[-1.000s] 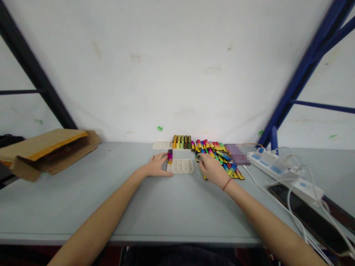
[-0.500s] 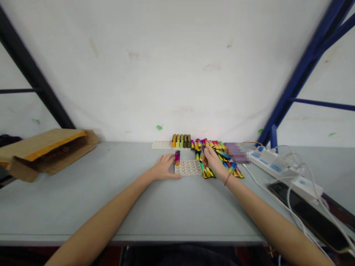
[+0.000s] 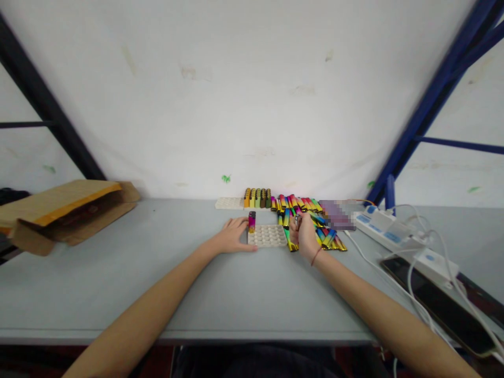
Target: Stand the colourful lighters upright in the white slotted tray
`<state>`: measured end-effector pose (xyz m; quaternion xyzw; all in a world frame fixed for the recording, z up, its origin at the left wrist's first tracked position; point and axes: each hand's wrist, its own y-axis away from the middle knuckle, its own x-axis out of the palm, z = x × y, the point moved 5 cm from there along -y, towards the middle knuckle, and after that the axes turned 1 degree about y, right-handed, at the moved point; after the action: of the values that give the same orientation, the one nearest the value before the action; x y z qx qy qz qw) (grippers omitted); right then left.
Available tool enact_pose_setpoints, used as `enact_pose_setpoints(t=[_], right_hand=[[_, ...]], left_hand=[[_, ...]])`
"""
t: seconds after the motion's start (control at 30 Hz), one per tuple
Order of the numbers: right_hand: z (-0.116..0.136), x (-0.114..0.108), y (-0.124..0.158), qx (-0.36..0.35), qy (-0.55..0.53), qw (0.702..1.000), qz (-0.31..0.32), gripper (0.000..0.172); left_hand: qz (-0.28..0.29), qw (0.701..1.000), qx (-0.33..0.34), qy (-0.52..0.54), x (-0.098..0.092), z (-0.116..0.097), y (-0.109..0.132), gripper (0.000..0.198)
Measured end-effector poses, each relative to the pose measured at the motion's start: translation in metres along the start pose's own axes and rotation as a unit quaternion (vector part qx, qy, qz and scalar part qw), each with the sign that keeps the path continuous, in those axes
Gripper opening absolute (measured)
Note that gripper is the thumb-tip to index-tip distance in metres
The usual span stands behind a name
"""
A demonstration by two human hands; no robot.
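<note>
Lighters (image 3: 311,224) with rainbow metallic cases lie in a loose heap on the grey table (image 3: 244,294), just right of a white slotted tray (image 3: 268,236) that sits in front of the person. The left hand (image 3: 232,237) rests flat against the tray's left edge, fingers spread and holding nothing, apparently steadying it. One lighter (image 3: 252,221) stands upright in the tray's far-left corner slot; every other slot looks unfilled. The right hand (image 3: 303,233) is raised at the heap's near-left edge, its fingers closed around a single lighter (image 3: 298,219) pinched up near the fingertips, though blur hides exactly how it is gripped. By my reading, the step in hand is picking one piece from the pile to load into the tray. The next move would call for turning that piece upright, carrying it left across the tray's edge, and seating it squarely in a slot beside the standing one while the left hand keeps the tray from sliding. A second tray (image 3: 229,203) with a row of yellow and green lighters (image 3: 258,199) stands by the wall; a power strip (image 3: 388,231), white cables and a phone (image 3: 433,302) lie to the right, a cardboard box (image 3: 65,212) at far left.
</note>
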<state>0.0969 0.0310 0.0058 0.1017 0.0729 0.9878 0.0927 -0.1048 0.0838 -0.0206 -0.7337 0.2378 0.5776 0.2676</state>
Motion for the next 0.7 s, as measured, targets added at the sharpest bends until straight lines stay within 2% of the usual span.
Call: enact_pose_setpoints(t=[0.13, 0.27, 0.37, 0.53, 0.7], right_hand=[[-0.0015, -0.0002, -0.0005, -0.02, 0.039, 0.999, -0.021, 0.041], [-0.0064, 0.0014, -0.0026, -0.02, 0.095, 0.995, 0.023, 0.047], [-0.0073, 0.0017, -0.0036, -0.009, 0.063, 0.997, 0.039, 0.049], [-0.0053, 0.0011, -0.0015, -0.009, -0.001, 1.0, 0.015, 0.048], [-0.0069, 0.0022, 0.001, 0.007, 0.024, 0.999, 0.029, 0.041]], left_hand=[[0.003, 1.0, -0.003, -0.004, 0.0007, 0.001, 0.0001, 0.086], [0.006, 1.0, 0.0, -0.004, -0.0006, -0.0006, 0.0005, 0.086], [0.014, 1.0, -0.003, -0.004, -0.0014, -0.0011, 0.0009, 0.086], [0.029, 1.0, 0.008, -0.003, -0.0001, 0.0006, 0.0023, 0.091], [0.036, 0.999, 0.023, 0.002, 0.0027, 0.0021, 0.0043, 0.094]])
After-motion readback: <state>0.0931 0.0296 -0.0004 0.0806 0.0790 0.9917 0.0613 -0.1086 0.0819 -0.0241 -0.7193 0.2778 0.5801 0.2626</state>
